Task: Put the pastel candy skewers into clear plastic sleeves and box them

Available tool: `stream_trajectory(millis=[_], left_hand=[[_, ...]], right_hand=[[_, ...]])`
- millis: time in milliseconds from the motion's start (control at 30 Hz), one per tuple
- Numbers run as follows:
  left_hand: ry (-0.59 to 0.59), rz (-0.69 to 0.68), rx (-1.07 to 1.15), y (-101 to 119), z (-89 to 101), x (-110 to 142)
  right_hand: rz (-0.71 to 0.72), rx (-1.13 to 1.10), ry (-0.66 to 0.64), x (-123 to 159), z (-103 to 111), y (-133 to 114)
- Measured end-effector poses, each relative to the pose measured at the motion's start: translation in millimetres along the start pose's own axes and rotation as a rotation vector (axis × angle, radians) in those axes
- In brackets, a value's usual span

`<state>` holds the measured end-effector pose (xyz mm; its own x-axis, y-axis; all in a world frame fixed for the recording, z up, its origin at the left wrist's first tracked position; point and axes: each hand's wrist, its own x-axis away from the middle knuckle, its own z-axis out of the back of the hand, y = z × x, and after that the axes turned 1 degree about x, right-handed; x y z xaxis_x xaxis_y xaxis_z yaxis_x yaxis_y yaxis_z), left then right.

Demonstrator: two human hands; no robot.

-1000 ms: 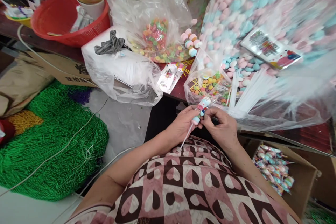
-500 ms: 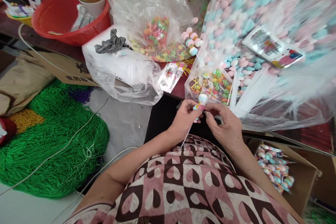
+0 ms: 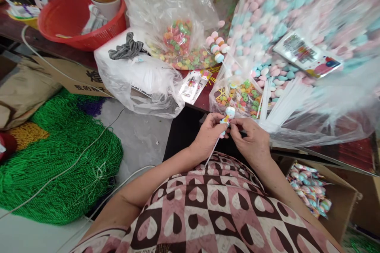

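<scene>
My left hand (image 3: 207,135) is closed around a marshmallow stick (image 3: 230,112), pastel blue, white and pink, in what looks like a clear printed wrapper. Its thin white stick points down towards my lap. Against the candy's right side, the fingertips of my right hand (image 3: 253,139) are pinched together; any small thing between them is too hard to make out. Just beyond the hands lies a clear bag of gummy rings (image 3: 247,97) with yellow ties. White sticks (image 3: 286,104) fan out beside it on the big bag of pastel marshmallows (image 3: 267,19).
Threaded marshmallows (image 3: 217,44) and printed wrappers (image 3: 192,86) lie behind. A white plastic bag (image 3: 145,81), a bag of gummies (image 3: 178,37) and a red basket (image 3: 59,33) line the table. A cardboard box (image 3: 341,197) of wrapped candies stands low right; green bead strings (image 3: 62,158) lie left.
The candy's top has shifted slightly, and the clear wrapper above it no longer stands up visibly. My right hand has moved slightly left, its fingertips still at the candy.
</scene>
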<state>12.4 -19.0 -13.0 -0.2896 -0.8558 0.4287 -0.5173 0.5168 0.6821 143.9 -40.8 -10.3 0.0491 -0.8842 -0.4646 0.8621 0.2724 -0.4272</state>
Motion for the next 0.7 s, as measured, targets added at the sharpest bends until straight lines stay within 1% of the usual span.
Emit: stream_trajectory(millis=[167, 333, 433, 500, 567, 633, 700], left_hand=[[0.026, -0.033, -0.042, -3, -1.0, -1], [0.077, -0.07, -0.038, -6, -0.2, -1], [0.108, -0.049, -0.022, -5, 1.0, -1], [0.068, 0.017, 0.028, -2, 1.4, 0], [-0.015, 0.103, 0.114, 2, 1.7, 1], [-0.091, 0.169, 0.186, 5, 2.1, 2], [-0.137, 0.205, 0.202, 5, 2.6, 3]], right_hand=[[-0.006, 0.065, 0.002, 0, -3, 3], [0.013, 0.074, 0.003, 5, -7, -1], [0.018, 0.056, -0.019, 7, -7, -3], [-0.038, 0.005, -0.039, 7, -5, -4], [-0.14, -0.083, -0.042, 7, -1, -3], [-0.231, -0.154, -0.022, 6, 3, -1], [-0.27, -0.166, 0.011, 6, 6, 0]])
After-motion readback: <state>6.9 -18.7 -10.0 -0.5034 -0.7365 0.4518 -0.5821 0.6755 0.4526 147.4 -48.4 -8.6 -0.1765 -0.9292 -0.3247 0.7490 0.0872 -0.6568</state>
